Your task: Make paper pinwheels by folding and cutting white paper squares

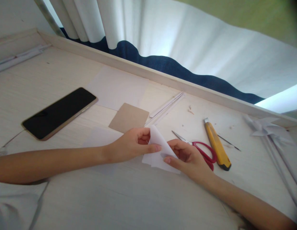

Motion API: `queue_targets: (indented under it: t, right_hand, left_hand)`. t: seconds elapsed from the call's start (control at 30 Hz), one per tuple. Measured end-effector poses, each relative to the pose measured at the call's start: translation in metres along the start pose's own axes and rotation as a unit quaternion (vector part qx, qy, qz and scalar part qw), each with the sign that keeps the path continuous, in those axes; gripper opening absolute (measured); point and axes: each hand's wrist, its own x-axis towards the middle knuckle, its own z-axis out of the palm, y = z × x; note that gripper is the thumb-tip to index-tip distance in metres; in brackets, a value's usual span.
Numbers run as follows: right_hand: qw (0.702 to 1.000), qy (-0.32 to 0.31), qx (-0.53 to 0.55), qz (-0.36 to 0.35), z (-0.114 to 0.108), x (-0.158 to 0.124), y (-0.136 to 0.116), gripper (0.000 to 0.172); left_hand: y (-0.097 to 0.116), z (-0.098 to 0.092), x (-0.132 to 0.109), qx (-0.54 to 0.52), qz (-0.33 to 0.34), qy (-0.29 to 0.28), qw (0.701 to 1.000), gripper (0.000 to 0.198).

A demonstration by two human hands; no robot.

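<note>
A folded piece of white paper (158, 153) sits between my two hands, just above the light wooden table (129, 195). My left hand (132, 144) pinches the paper's left side, thumb and fingers closed on it. My right hand (186, 158) grips the paper's right edge, fingers curled over it. Red-handled scissors (203, 150) lie right behind my right hand. A yellow utility knife (216, 144) lies beside the scissors.
A black phone (59, 112) lies at the left. A brown cardboard square (129, 117) and a white sheet (117, 88) lie behind my hands, with paper strips (166, 107) nearby. A white paper pinwheel (265, 126) lies at the right. Curtains hang beyond the table's raised rear edge.
</note>
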Motion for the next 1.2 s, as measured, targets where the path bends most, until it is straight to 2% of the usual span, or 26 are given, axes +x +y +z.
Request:
queue_targets:
  t: [0.27, 0.47, 0.63, 0.97, 1.2]
  right_hand:
    - [0.999, -0.041, -0.031, -0.016, 0.0001, -0.002, -0.0009, 0.021]
    - [0.997, -0.067, -0.036, 0.006, 0.002, -0.004, -0.0028, 0.02]
    - [0.997, -0.065, -0.032, 0.024, 0.0039, -0.004, -0.0038, 0.021]
    - [0.994, -0.063, -0.077, 0.05, 0.0023, -0.0043, 0.0001, 0.02]
    - [0.992, -0.084, 0.02, 0.092, 0.0039, -0.0024, 0.0008, 0.024]
  left_hand:
    - [0.0047, 0.001, -0.0019, -0.014, -0.046, -0.042, 0.998, 0.017]
    - [0.0012, 0.0002, -0.0028, 0.036, -0.021, -0.046, 0.998, 0.023]
    - [-0.0002, 0.0, -0.0032, 0.08, -0.002, -0.053, 0.995, 0.029]
    - [0.0009, 0.0013, -0.0031, 0.098, -0.011, -0.069, 0.993, 0.034]
    - [0.0004, 0.0014, -0.0024, 0.093, -0.009, -0.081, 0.992, 0.028]
